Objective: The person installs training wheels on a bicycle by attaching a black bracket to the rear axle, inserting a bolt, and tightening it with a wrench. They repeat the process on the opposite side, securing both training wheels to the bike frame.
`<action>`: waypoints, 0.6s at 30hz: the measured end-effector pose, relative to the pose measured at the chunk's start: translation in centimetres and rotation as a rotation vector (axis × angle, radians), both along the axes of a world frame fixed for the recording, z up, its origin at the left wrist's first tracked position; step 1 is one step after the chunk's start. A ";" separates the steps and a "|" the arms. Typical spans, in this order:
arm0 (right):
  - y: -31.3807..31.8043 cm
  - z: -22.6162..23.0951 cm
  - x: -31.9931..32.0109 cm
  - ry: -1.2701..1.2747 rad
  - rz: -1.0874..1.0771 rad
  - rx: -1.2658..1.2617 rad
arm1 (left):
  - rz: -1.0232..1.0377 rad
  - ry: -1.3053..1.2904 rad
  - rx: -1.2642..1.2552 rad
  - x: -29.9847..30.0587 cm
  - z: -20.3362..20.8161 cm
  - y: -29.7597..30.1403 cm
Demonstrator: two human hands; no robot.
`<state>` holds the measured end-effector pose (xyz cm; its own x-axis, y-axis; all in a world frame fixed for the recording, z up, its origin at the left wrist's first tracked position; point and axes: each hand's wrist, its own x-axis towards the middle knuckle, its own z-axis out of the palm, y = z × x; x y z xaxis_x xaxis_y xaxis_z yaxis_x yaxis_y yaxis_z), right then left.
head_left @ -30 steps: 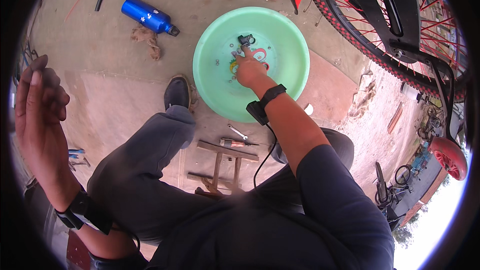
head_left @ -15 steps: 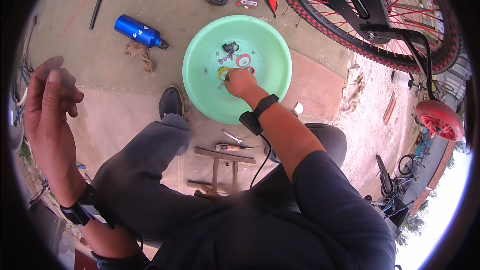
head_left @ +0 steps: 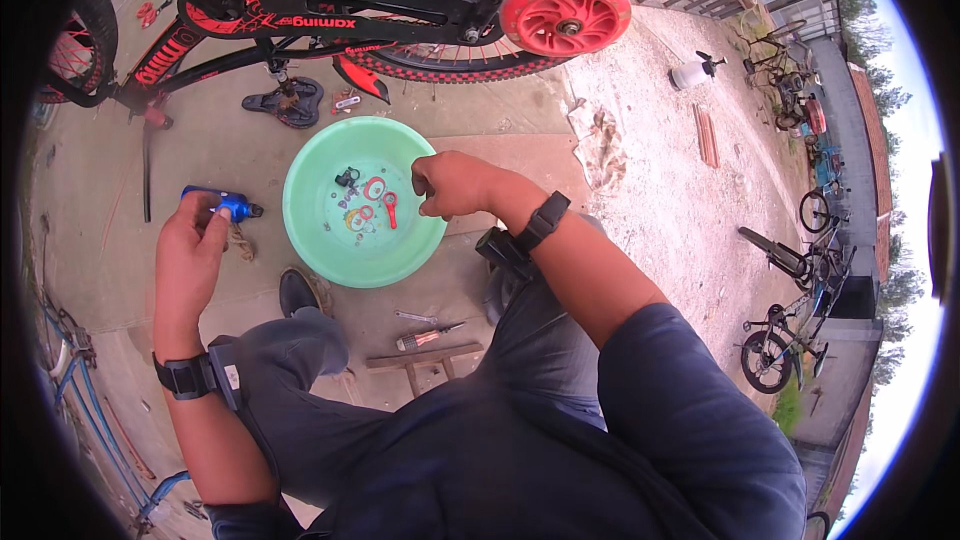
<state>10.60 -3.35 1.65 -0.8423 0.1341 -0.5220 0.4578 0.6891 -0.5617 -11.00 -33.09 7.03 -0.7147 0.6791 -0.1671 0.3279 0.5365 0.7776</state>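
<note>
Right hand held curled above green basin's rim, contents of grip unclear, left hand raised beside basin, fingers loosely bent, nothing grasped.

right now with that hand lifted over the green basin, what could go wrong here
The right hand hangs closed above the green basin; anything small pinched in it could drop onto the concrete and be lost. The screwdriver lies loose by the knee, easy to kick. The bicycle stands close and could tip onto the basin.
</note>
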 end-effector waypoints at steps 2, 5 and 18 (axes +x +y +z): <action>-1.0 3.2 2.7 0.013 -0.004 0.008 | -0.141 0.047 -0.032 1.8 -0.3 1.0; -2.5 7.2 6.6 0.020 0.025 -0.076 | -0.361 0.069 -0.035 5.6 -1.3 2.5; -1.3 -0.2 13.4 0.321 -0.217 -0.505 | -1.500 -0.837 -0.598 26.4 -20.2 1.3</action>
